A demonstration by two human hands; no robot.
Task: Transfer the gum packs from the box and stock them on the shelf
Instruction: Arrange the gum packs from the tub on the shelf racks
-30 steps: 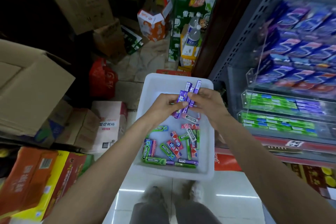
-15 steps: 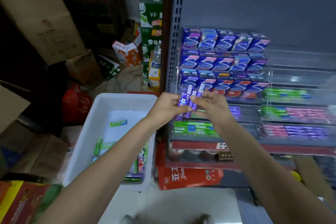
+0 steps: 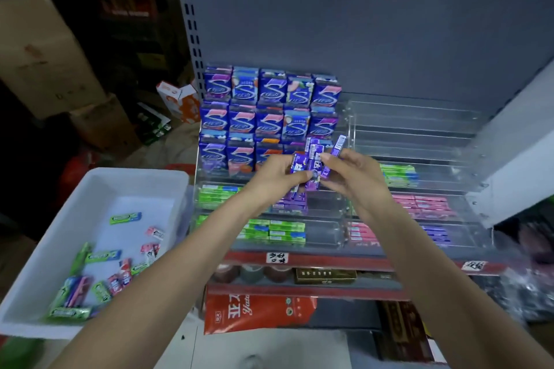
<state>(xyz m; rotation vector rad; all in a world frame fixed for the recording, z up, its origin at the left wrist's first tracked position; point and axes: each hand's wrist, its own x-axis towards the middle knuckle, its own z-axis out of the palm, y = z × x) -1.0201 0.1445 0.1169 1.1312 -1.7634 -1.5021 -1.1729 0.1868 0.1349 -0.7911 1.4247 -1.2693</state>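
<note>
Careful: both hands, left (image 3: pixel 277 175) and right (image 3: pixel 353 175), pinch loose purple packs (image 3: pixel 313 163) above the shelf (image 3: pixel 302 257). They may fan out, slip, and land in the wrong tray.

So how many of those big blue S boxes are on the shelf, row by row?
Top row: 5
Middle row: 5
Bottom row: 3 clearly showing, the rest hidden
Total: 13 showing
</note>
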